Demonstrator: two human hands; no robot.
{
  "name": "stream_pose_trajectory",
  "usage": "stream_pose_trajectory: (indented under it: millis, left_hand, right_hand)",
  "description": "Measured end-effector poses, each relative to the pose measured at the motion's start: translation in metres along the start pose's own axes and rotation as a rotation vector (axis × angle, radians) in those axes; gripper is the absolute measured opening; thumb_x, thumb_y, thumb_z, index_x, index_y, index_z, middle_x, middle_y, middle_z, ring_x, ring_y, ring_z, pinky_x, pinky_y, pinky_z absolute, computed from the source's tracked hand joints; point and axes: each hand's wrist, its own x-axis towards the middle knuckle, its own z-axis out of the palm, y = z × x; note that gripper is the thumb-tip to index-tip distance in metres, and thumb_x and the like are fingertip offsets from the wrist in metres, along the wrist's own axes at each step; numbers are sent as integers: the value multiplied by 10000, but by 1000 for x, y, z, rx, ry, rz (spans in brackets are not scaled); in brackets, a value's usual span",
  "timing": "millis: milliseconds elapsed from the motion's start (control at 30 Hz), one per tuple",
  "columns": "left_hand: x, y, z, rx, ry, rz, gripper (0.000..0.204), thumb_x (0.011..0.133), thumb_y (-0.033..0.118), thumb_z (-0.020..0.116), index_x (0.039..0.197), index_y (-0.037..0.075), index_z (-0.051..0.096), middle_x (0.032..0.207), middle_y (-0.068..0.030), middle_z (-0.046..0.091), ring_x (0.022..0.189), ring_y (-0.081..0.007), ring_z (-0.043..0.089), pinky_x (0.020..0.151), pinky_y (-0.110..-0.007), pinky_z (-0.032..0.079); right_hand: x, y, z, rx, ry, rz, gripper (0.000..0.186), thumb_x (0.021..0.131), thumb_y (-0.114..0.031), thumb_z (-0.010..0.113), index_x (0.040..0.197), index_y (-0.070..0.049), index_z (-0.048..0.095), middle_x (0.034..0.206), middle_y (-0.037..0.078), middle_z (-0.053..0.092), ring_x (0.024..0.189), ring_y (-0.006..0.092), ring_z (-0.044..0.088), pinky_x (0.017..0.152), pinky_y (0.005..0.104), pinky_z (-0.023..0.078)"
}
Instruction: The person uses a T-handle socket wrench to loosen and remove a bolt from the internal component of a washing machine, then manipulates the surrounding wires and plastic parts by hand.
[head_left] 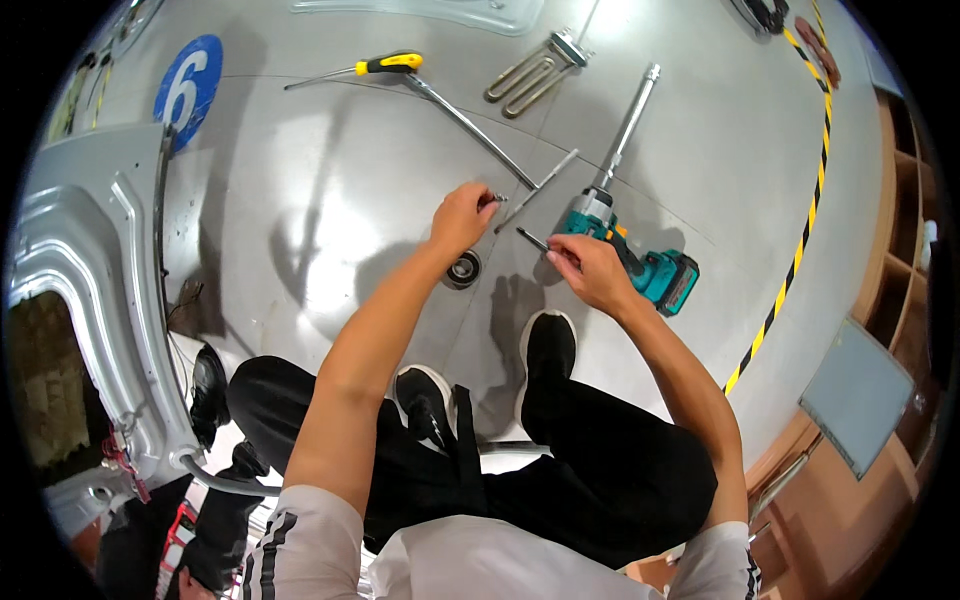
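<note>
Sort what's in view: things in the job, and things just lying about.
Likely in the job:
- metal part, in the left hand
- dark rod, in the right hand
- power tool, beside the right hand
- bearing, nearest the left hand

Seemingly just lying about:
- screwdriver
- T-bar
- heating element

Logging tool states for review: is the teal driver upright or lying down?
Lying down: seen from above, the driver shows in profile on the grey floor, its handle out beside its head.

A round blue sign (pixel 188 92) on the grey floor (pixel 720 150), at upper left, bears one large white digit (pixel 172 90).
</note>
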Motion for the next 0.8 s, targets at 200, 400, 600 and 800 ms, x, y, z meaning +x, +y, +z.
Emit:
stream_pose_trajectory:
  millis: [200, 400, 600, 800]
  left_hand:
    - [-31, -26, -21, 149, 16, -88, 146, 760, 186, 617, 795, 46, 592, 809, -103, 575, 765, -286, 561, 649, -377, 448]
    - [-41, -32, -31, 68, 123, -209, 173, 764, 162, 630, 860, 21, 603, 783, -132, 629, 689, -248, 610, 628, -331, 478]
    - [-54, -49, -49, -83, 288, -404, 171, 754, 137, 640, 852, 5, 596, 740, -116, 632, 669, -209, 616, 617, -312, 481]
    - [-62, -70, -55, 20, 335, -325, 156, 728, 106, 657, 838, 13, 599, 763, -109, 605, 690, -201, 595, 626, -304, 472]
  right_hand:
    - [70, 9, 20, -252, 104, -174, 285, 751, -125, 600, 1018, -41, 542, 962, 140, 563, 849, 311, 555, 692, 386, 453]
    - [109, 20, 39, -629, 197, -178, 271, 737, -167, 609, 970, -63, 516, 900, 136, 571, 855, 315, 539, 738, 421, 396]
    - [130, 37, 32, -571, -66, -194, 278, 750, -147, 538, 1014, -70, 496, 809, 123, 597, 767, 316, 566, 712, 400, 407]
    - [117, -26, -31, -262, -117, -40, 366, 742, -158, 528, 1084, -42, 475, 718, 126, 584, 639, 265, 570, 550, 337, 430]
